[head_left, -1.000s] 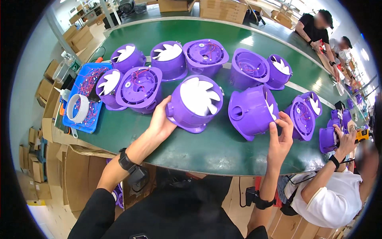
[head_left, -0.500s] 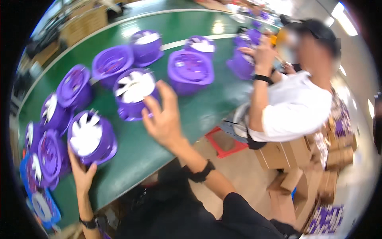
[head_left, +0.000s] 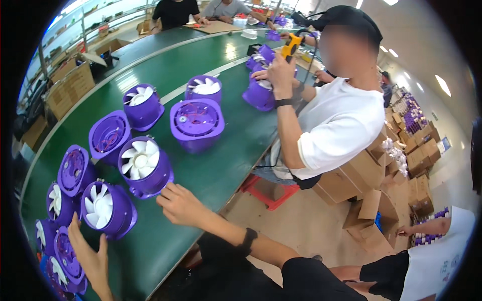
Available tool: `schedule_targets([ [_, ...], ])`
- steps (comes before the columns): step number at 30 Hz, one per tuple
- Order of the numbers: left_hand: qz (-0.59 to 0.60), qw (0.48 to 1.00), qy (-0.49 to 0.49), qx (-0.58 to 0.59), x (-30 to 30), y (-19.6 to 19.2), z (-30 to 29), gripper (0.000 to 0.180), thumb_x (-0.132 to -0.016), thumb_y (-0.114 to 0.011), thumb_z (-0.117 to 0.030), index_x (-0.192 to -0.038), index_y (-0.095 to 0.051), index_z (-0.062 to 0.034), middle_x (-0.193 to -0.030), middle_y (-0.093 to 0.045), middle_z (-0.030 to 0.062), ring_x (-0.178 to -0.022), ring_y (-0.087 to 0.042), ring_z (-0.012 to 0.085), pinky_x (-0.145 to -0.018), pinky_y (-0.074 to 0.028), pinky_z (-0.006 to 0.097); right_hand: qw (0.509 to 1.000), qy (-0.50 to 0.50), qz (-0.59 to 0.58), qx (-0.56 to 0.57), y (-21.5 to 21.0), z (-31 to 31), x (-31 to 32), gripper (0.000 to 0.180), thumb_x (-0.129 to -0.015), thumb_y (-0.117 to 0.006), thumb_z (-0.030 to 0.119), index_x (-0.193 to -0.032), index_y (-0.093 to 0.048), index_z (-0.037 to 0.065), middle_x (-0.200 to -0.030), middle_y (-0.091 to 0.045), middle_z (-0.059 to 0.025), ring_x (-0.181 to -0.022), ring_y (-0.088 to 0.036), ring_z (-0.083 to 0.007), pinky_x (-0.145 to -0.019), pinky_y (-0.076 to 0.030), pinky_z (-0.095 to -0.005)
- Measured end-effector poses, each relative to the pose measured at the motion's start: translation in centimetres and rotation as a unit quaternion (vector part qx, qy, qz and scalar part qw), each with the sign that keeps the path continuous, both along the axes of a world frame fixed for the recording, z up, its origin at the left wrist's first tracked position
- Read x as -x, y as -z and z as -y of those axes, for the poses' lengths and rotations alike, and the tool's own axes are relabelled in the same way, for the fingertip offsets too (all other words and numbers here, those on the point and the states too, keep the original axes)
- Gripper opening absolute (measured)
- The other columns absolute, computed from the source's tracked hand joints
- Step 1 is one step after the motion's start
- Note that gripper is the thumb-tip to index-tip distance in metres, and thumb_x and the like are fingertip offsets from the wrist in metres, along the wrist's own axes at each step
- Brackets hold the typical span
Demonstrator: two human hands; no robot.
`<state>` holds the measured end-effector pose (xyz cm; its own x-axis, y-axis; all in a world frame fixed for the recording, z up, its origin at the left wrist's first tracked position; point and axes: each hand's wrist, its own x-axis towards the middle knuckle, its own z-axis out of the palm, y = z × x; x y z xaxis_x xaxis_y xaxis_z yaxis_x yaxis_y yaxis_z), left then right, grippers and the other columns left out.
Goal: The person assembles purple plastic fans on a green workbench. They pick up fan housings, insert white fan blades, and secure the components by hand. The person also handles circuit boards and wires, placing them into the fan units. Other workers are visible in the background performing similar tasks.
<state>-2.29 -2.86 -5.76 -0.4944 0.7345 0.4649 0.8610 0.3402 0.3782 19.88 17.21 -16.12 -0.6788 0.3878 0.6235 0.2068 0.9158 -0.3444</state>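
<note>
My left hand [head_left: 90,258] is open, thumb and fingers apart, right beside a purple fan housing [head_left: 123,213] with white blades; whether it touches is unclear. My right hand [head_left: 182,205] has its fingers curled together close to the lower flange of a second purple fan [head_left: 159,168], which stands with its white blades upward. What those fingers hold, if anything, is hidden. More purple fans stand around them, some blades up, others showing a purple back with wires, such as one upturned housing [head_left: 197,120] and another [head_left: 109,133].
A co-worker in a white shirt [head_left: 341,125] holds a yellow tool [head_left: 291,47] over purple fans at the right of the green table [head_left: 211,173]. A red stool [head_left: 273,195] and cardboard boxes [head_left: 346,175] stand on the floor. Another person [head_left: 437,256] is at lower right.
The view has shifted. My left hand has slid down from the side of its fan. My right hand, spread beside the second fan before, is now curled near that fan's flange.
</note>
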Motion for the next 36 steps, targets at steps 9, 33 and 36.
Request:
schedule_targets([
  [9, 0.183, 0.867, 0.449, 0.114, -9.4, 7.1, 0.2, 0.035, -0.080, -0.082, -0.017, -0.059, -0.058, -0.0038, -0.055, -0.056, 0.0121, -0.047, -0.056, 0.0298, -0.047, -0.042, 0.038, 0.962, -0.106, -0.032, 0.251, -1.5, 0.2, -2.2, 0.003, -0.084, -0.062, 0.004, -0.087, -0.062, 0.003, -0.080, -0.064, -0.0121, -0.074, -0.063, -0.0301, -0.066, -0.050, -0.0416],
  [33, 0.315, 0.866, 0.361, 0.145, -7.5, 8.3, 0.2, 0.038, -0.106, -0.053, -0.027, -0.078, -0.064, -0.0036, -0.056, -0.050, -0.0026, -0.047, -0.044, 0.0041, -0.044, -0.031, 0.022, 0.626, 0.048, 0.084, 0.774, 32.1, 10.3, -20.8, 0.040, -0.102, -0.055, 0.045, -0.120, -0.064, 0.010, -0.091, -0.066, -0.0047, -0.073, -0.063, -0.0135, -0.066, -0.055, -0.0293],
  [36, 0.317, 0.880, 0.334, 0.122, -8.1, 8.0, -0.4, 0.041, -0.108, -0.049, -0.026, -0.077, -0.061, -0.0027, -0.052, -0.047, -0.0022, -0.043, -0.038, 0.0033, -0.042, -0.026, 0.021, 0.683, 0.058, -0.014, 0.728, 31.1, 10.0, -22.3, 0.035, -0.102, -0.058, 0.040, -0.116, -0.064, 0.008, -0.074, -0.060, -0.0025, -0.058, -0.057, -0.0115, -0.054, -0.049, -0.0264],
])
